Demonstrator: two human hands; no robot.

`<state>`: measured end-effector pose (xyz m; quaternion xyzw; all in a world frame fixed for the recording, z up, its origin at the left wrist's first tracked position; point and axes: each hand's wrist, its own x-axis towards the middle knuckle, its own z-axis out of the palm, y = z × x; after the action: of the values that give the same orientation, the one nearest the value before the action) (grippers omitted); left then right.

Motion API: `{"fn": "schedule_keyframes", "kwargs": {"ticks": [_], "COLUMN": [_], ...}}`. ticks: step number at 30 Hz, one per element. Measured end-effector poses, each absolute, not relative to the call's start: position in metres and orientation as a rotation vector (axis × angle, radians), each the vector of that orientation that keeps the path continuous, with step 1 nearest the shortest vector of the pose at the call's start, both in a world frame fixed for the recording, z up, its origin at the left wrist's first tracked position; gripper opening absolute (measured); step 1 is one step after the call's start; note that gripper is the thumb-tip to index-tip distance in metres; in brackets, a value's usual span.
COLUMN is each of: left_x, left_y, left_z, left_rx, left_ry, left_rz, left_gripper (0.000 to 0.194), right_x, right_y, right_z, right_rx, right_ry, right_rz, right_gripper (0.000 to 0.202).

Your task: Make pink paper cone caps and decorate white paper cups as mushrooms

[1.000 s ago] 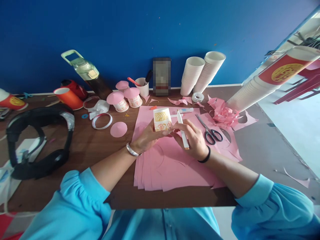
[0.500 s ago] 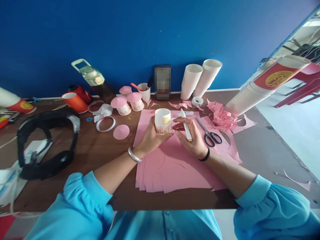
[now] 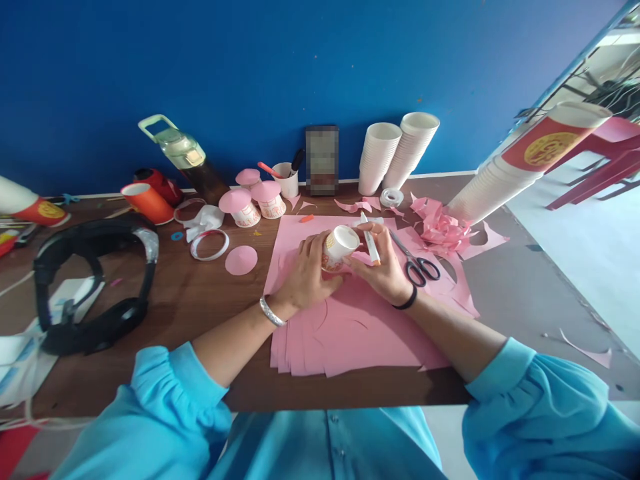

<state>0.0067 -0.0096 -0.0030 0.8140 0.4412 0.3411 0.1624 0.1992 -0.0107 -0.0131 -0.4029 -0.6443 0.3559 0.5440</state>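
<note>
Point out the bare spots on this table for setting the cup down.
Bare wood lies between the headphones and the pink paper stack, below the pink disc. Grey tabletop right of the scissors is open too. The back edge is crowded.

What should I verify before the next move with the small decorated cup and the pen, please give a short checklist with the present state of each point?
1. Left hand has a firm hold on the decorated cup: ok, fingers wrap it and it is tilted on its side.
2. Right hand holds the white pen: ok, gripped between fingers.
3. Pen tip uncapped and ready: cannot tell, too small.
4. Pink paper stack lies flat under the hands: ok.
5. Scissors away from the working hand: not ok, they lie just beside the right hand.
6. Pink cone lid within reach: ok, on the table left of the paper.
</note>
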Motion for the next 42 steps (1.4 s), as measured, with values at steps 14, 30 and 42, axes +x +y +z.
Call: {"fn": "schedule_keyframes", "kwargs": {"ticks": [14, 30, 42], "left_x": [0.002, -0.013, -0.012], "left_y": [-0.002, 0.012, 0.015], "left_z": [-0.006, 0.001, 0.002], "left_rx": [2.142, 1.652, 1.588], "left_ry": [1.275, 0.891, 0.978], "left_rz": [1.141, 0.931, 1.049], "left_gripper": [0.065, 0.051, 0.051], "right_x": [0.199, 0.205, 0.204], "right_y": [-0.007, -0.005, -0.008], "right_z": [-0.009, -0.011, -0.011], "right_rx": [-0.746, -1.066, -1.144], "right_ry": [-1.561, -1.715, -1.950], "right_rz": [1.008, 0.679, 0.498], "right_gripper": [0.054, 0.050, 0.077]}}
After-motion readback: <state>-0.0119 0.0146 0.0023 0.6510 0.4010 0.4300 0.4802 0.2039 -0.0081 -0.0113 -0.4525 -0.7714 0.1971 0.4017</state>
